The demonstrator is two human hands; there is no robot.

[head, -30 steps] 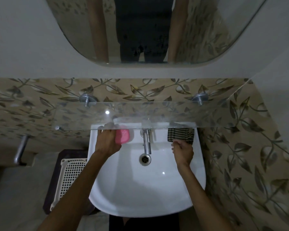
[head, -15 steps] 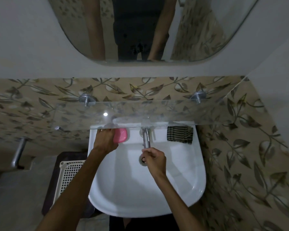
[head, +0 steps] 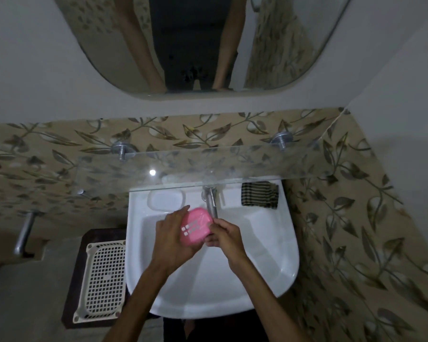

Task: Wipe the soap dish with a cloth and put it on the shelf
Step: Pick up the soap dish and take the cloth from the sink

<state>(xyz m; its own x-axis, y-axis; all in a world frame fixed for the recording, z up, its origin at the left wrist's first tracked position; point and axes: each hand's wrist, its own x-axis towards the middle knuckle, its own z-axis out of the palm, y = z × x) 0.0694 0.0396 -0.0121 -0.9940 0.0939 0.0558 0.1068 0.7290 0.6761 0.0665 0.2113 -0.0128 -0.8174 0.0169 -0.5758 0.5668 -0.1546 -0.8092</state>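
Observation:
A pink soap dish [head: 195, 228] with small drain slots is held above the white basin [head: 257, 262], just in front of the tap [head: 211, 202]. My left hand [head: 173, 240] grips its left side from below. My right hand [head: 224, 234] pinches its right edge. A dark striped cloth [head: 259, 195] lies on the sink's back ledge at the right, apart from both hands. The glass shelf [head: 232, 166] hangs on two metal pegs over the back of the sink, with nothing on it.
A moulded white soap recess [head: 166, 199] sits on the ledge left of the tap. A white lattice basket [head: 104, 280] stands on a dark stool left of the sink. A metal bar [head: 24, 233] juts from the left wall. The mirror [head: 195, 43] hangs above.
My left hand lifted the pink dish off the ledge recess and brought it over the basin. My right hand moved from near the cloth, past the tap, onto the dish's right edge.

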